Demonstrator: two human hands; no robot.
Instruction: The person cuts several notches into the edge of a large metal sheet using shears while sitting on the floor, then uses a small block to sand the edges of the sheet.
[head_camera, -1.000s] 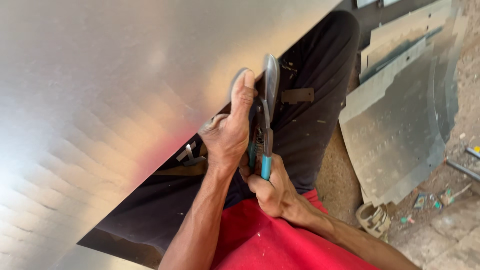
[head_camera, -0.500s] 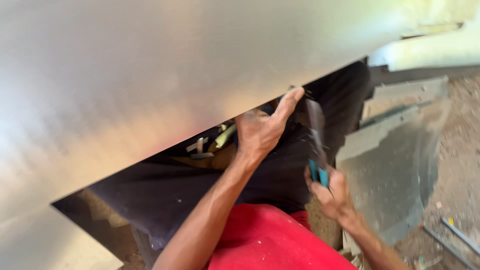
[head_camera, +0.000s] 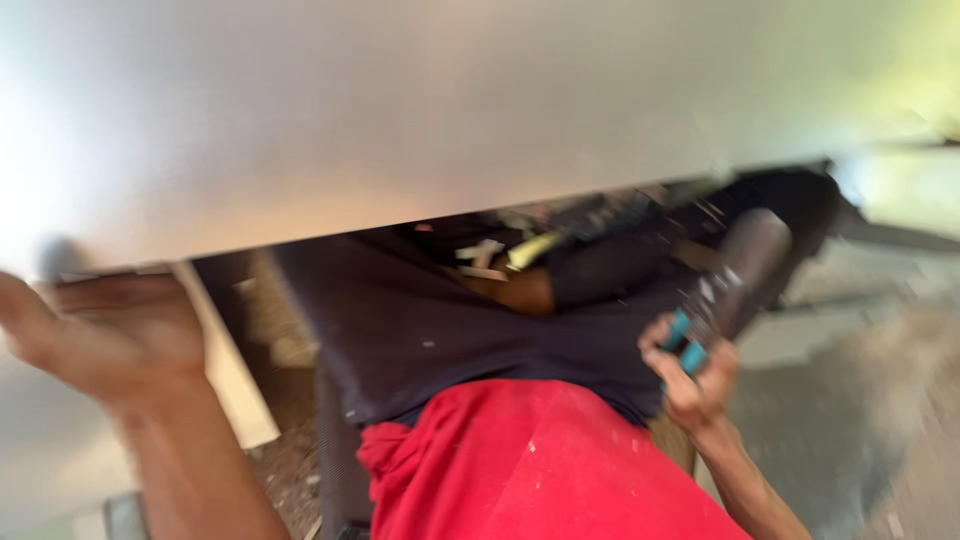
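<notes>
Hands first, two in view, both the person's own. Left hand (head_camera: 95, 335) sits at the lower left edge of the sheet, palm spread wide with fingers extended, at or just beneath the metal's lower border; blur prevents telling whether it touches. Right hand (head_camera: 690, 375) is at the right, below the sheet and apart from it, closed round the handles of the snips (head_camera: 725, 295).

One metal sheet (head_camera: 450, 110) — large, pale grey, smooth — fills the whole upper half of the view, its lower edge running slightly upward from left to right across the frame.

One pair of dark trousers (head_camera: 460, 320) lies beneath that edge, with one red shirt (head_camera: 540, 465) below it at the bottom centre.

One pair of snips: dark blurred head pointing up and right, two blue handle grips showing between the fingers. The tool is clear of the sheet's edge.

Ground (head_camera: 870, 400) at the right is grey and dusty, with further flat metal pieces lying on it — their number cannot be counted through the motion blur.

A small cluster of pale scraps (head_camera: 500, 252) rests on the lap just under the sheet edge; count unclear.
</notes>
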